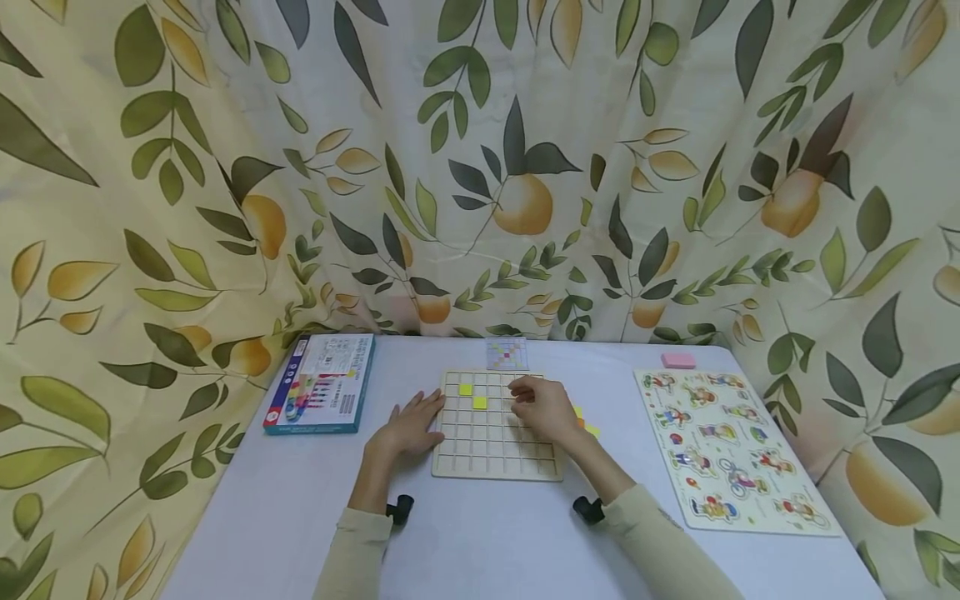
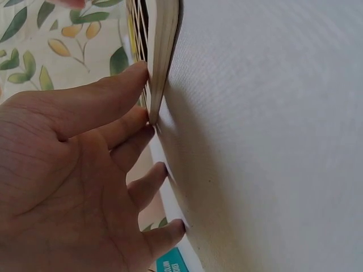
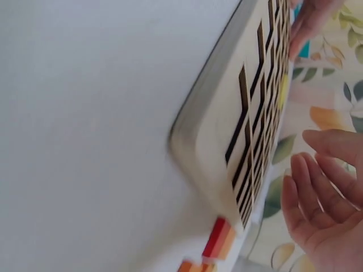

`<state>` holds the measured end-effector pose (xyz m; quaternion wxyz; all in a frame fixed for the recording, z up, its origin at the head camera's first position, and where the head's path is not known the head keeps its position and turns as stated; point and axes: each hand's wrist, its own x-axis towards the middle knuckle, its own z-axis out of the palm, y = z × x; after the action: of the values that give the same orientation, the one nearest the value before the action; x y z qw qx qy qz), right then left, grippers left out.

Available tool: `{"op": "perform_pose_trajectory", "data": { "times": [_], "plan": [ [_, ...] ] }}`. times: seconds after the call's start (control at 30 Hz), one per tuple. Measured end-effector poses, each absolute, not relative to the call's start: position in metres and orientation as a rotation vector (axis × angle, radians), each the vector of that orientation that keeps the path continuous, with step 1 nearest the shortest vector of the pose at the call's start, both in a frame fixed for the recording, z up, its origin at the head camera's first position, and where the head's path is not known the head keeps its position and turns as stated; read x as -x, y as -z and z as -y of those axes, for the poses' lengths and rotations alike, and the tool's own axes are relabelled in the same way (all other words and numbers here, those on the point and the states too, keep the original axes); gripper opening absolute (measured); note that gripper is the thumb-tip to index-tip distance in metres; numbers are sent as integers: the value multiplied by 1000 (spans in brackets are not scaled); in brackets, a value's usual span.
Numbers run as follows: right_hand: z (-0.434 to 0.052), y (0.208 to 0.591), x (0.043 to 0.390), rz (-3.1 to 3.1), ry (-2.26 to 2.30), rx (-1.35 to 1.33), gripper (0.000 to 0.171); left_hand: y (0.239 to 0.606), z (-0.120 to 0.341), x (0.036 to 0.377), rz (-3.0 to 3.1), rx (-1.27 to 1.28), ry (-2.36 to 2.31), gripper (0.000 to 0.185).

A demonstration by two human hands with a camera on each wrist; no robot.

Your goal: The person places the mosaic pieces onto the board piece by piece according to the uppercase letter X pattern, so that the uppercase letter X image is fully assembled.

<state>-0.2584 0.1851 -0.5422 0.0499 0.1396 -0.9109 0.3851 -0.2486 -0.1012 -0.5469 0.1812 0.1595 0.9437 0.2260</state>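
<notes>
Partly hidden: grid board under right hand; loose tiles obscured.

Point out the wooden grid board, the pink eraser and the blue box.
wooden grid board (image 1: 487,454): head view, bare lower cells.
pink eraser (image 1: 678,360): head view, top face.
blue box (image 1: 321,383): head view, printed lid.

Two yellow tiles are sitting in the pale wooden grid board, with orange and red pieces showing beside it. A blue-edged box, a pink block and a multicoloured cartoon puzzle are lying on the white table, and a cream curtain printed with green leaves and orange fruit is hanging behind.
</notes>
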Motion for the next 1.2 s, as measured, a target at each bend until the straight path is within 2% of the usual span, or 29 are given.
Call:
{"op": "perform_pose_trajectory", "data": {
  "times": [0.33, 0.7, 1.2],
  "plan": [
    [-225, 533, 241, 2757, -1091, -405, 31, 546, 102, 249, -2671, -460, -651, 71],
    [-257, 547, 229, 2872, -962, -276, 32, 548, 101, 249, -2671, -437, -649, 73],
    [-263, 553, 224, 2964, -916, -401, 38, 556, 101, 249, -2679, -435, -660, 73]
  ]
}}
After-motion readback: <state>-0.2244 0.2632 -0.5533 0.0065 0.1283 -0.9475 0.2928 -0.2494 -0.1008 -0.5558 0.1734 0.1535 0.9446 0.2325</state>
